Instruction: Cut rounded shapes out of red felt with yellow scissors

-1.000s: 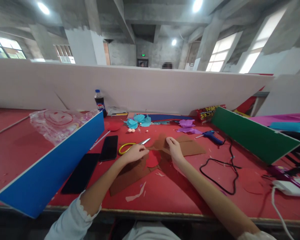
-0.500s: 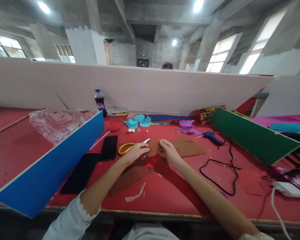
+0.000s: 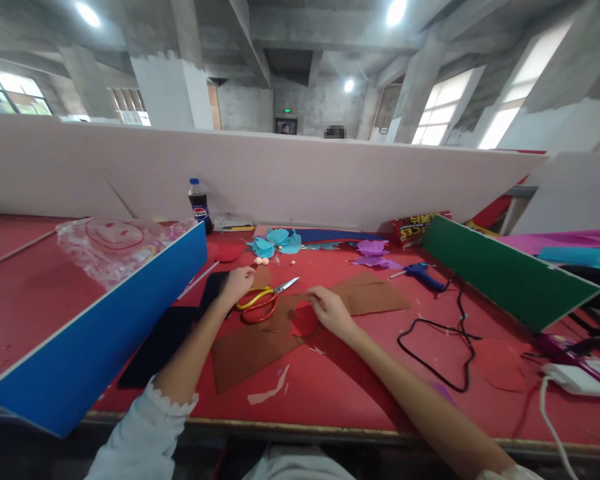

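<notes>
My left hand (image 3: 237,287) is over the dark phone, beyond the scissors' handles, fingertips closed at the edge of a small brown cut piece (image 3: 263,276). The scissors (image 3: 275,297), with one yellow and one red handle, lie with blades pointing right. My right hand (image 3: 333,312) has its fingertips pinched together near the middle of the brown sheet (image 3: 253,353); whether something thin is between them is hidden. Beneath those fingers a red patch (image 3: 304,321) shows amid the brown material, and I cannot tell if it is a separate piece or the tabletop.
Blue (image 3: 115,327) and green (image 3: 505,273) boards stand at the sides. A cola bottle (image 3: 200,207), turquoise petals (image 3: 277,241) and purple petals (image 3: 373,252) lie towards the back. A blue glue gun (image 3: 425,275) trails a black cord (image 3: 433,323); a power strip (image 3: 575,357) lies far right.
My left hand has moved left and away with the small brown piece, uncovering the scissors' red handle. My right hand has shifted slightly left and down.
</notes>
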`<action>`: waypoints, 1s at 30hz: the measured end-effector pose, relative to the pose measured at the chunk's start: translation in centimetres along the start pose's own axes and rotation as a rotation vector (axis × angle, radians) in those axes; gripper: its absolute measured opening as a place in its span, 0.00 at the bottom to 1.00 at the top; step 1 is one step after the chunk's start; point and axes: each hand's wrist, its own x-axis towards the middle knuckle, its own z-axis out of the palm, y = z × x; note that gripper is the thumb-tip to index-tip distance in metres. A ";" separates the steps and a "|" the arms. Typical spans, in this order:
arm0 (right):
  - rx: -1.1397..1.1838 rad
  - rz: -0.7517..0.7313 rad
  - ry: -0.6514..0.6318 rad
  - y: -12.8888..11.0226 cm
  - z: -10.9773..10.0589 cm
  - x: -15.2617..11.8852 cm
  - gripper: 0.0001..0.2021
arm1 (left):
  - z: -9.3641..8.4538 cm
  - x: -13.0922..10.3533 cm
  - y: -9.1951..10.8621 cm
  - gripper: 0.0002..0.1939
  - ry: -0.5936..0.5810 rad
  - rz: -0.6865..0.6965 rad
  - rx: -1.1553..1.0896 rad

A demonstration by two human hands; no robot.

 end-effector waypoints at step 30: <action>-0.706 0.104 -0.145 3.2 -1.1 0.5 0.10 | 0.6 -2.2 3.2 0.13 0.057 0.540 0.130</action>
